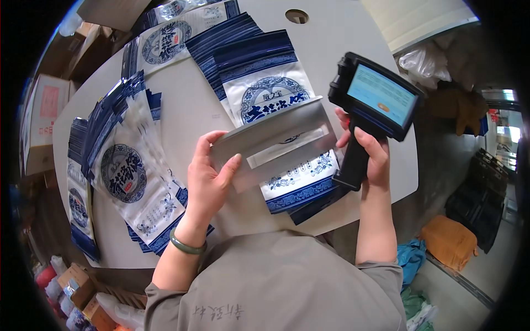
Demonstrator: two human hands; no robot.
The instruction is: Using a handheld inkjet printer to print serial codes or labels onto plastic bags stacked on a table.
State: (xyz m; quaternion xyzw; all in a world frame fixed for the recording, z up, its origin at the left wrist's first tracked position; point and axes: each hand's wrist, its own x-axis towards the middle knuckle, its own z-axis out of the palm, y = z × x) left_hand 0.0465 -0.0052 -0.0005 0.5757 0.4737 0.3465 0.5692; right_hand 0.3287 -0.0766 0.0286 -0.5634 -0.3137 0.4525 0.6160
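My left hand grips the left end of a flat metal plate with a long rectangular slot. The plate is held over a printed blue-and-white pouch, part of which shows through the slot. In my right hand is the black pistol grip of a handheld device, likely an inkjet printer, with its lit screen tilted up. The device is just right of the plate. More pouches lie fanned in a pile left of my left hand.
The pouches lie on a pale rounded table with a round hole at its far side. Another stack of pouches sits by the left edge. Cardboard boxes stand beyond it; an orange bundle is on the floor at right.
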